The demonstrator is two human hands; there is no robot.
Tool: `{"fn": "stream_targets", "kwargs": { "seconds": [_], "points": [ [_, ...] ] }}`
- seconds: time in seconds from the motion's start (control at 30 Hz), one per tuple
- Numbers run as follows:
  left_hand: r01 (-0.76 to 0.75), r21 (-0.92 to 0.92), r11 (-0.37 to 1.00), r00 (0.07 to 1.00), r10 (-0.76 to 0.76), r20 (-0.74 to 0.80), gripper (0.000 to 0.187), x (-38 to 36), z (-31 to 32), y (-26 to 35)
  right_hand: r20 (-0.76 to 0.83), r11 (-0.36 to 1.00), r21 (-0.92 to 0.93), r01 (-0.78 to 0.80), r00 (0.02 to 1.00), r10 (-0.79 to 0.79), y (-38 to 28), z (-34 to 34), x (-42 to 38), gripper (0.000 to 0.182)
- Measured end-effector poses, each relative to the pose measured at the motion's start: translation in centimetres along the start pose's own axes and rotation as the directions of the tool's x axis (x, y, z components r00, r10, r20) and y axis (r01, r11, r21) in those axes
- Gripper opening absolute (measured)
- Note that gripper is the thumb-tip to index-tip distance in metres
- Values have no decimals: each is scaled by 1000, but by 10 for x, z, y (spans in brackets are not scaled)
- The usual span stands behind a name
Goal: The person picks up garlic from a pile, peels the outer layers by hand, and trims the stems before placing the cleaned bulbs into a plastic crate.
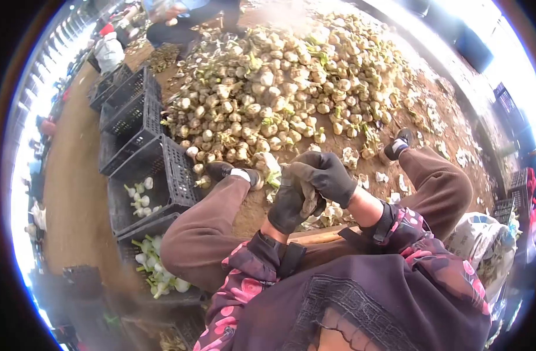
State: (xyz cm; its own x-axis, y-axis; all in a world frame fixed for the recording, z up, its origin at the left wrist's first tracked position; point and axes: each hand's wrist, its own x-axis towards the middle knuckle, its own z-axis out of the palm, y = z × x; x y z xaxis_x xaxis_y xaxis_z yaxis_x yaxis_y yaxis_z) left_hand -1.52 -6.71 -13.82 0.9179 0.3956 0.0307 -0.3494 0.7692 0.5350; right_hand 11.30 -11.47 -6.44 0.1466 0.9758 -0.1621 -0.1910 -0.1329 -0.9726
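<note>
My left hand (pixel 286 207), in a dark work glove, is closed between my knees. My right hand (pixel 331 177), gloved the same way, is closed over the top of it, and the two touch. Whatever lies between the fingers is hidden by the gloves. Just beyond the left glove, a pale bulb with a green stalk (pixel 271 169) shows on the ground. A large heap of garlic bulbs (pixel 262 88), many soiled and some with green leaves, spreads out past my feet. Loose pale peelings (pixel 338 216) lie below the right hand.
Black plastic crates (pixel 180 167) stand in a row on the left. One holds a few white bulbs (pixel 142 198), the nearer one green-stalked bulbs (pixel 160 266). A white sack (pixel 475 240) sits on the right. A person (pixel 192 17) works behind the heap; another person (pixel 109 51) is farther left.
</note>
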Motion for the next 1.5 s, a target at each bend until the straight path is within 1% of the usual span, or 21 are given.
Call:
{"fn": "stream_targets", "kwargs": {
  "seconds": [0.07, 0.2, 0.27, 0.37, 0.43, 0.5, 0.67, 0.73, 0.8, 0.87, 0.97, 1.0, 1.07, 1.13, 1.17, 1.2, 1.23, 1.27, 1.33, 1.43, 1.5],
  "points": [
    [-33, 293, 956, 993, 66, -101, 48, -2, -13, -9, 45, 995, -98, -15, 999, 19, 4, -6, 3, 19],
    [91, -313, 945, 981, -32, 191, 47, 1, -34, -21, 61, 991, -92, 93, 994, -88, 15, -9, 9, 17],
    [154, -444, 883, 968, -43, 249, 47, 2, -17, -12, 46, 995, -91, 51, 998, -47, 20, -12, 13, 16],
    [115, -104, 988, 982, -129, -137, 55, 1, 5, 3, 47, 988, -144, 62, 997, -56, 29, -17, 19, 16],
    [210, -413, 886, 967, -250, -45, 69, -1, 7, 7, 64, 975, -196, 105, 994, -94, 35, -20, 26, 16],
    [196, -433, 880, 965, -251, -71, 74, 0, 2, 4, 163, 862, -377, 338, 941, -297, 41, -25, 37, 11],
    [196, -465, 864, 919, -327, -221, 82, 1, -6, 7, 266, 685, -547, 482, 875, -403, 45, -27, 59, 9],
    [159, -237, 958, 984, -175, -45, 82, 4, -18, 2, 425, 88, -892, 444, 888, -175, 66, -36, 75, 11],
    [172, -137, 976, 982, -160, 96, 80, 5, -10, 9, 360, 205, -912, 354, 933, -9, 109, -47, 70, 14],
    [109, -480, 870, 948, 55, 314, 85, 15, -22, 9, 225, 281, -946, 160, 950, 218, 167, -62, 63, 15],
    [-20, -448, 894, 991, 76, 107, 69, 12, -32, 7, 30, 283, -959, -31, 977, 209, 161, -50, 64, 16],
    [40, -292, 956, 999, -37, 18, 65, 12, -30, 6, 36, 536, -843, -36, 992, 125, 171, -57, 76, 21],
    [262, -8, 965, 952, -260, -161, 58, 14, -19, 9, -32, 682, -730, 46, 994, -102, 182, -43, 110, 32],
    [390, 243, 888, 909, -413, 52, 51, 19, -21, 0, 0, 631, -775, -23, 999, 37, 185, -20, 147, 56],
    [425, 178, 888, 889, -446, 106, 44, 19, -38, -10, -19, 462, -887, -28, 1000, 24, 199, 0, 159, 63],
    [432, 177, 884, 885, -453, 104, 44, 18, -41, -5, -41, 267, -963, -41, 999, 7, 213, 12, 163, 71],
    [397, 250, 883, 914, -405, -19, 43, 14, -46, 5, -23, 213, -976, -50, 992, 127, 226, 11, 160, 79],
    [371, 321, 871, 929, -347, -130, 43, 14, -49, 9, -24, 74, -997, -34, 990, 137, 243, 11, 153, 67],
    [296, 214, 931, 950, -264, -169, 40, 10, -56, 0, 183, 19, -983, 182, 983, 34, 295, -12, 126, 56],
    [336, 141, 931, 940, -340, 5, 31, 22, -49, 1, 342, 226, -938, 263, 810, 476, 278, -46, 72, 48],
    [503, 78, 861, 864, -501, -39, 29, 24, -44, 0, 292, 208, -957, 204, 654, 698, 250, -87, 35, 49]
  ]
}}
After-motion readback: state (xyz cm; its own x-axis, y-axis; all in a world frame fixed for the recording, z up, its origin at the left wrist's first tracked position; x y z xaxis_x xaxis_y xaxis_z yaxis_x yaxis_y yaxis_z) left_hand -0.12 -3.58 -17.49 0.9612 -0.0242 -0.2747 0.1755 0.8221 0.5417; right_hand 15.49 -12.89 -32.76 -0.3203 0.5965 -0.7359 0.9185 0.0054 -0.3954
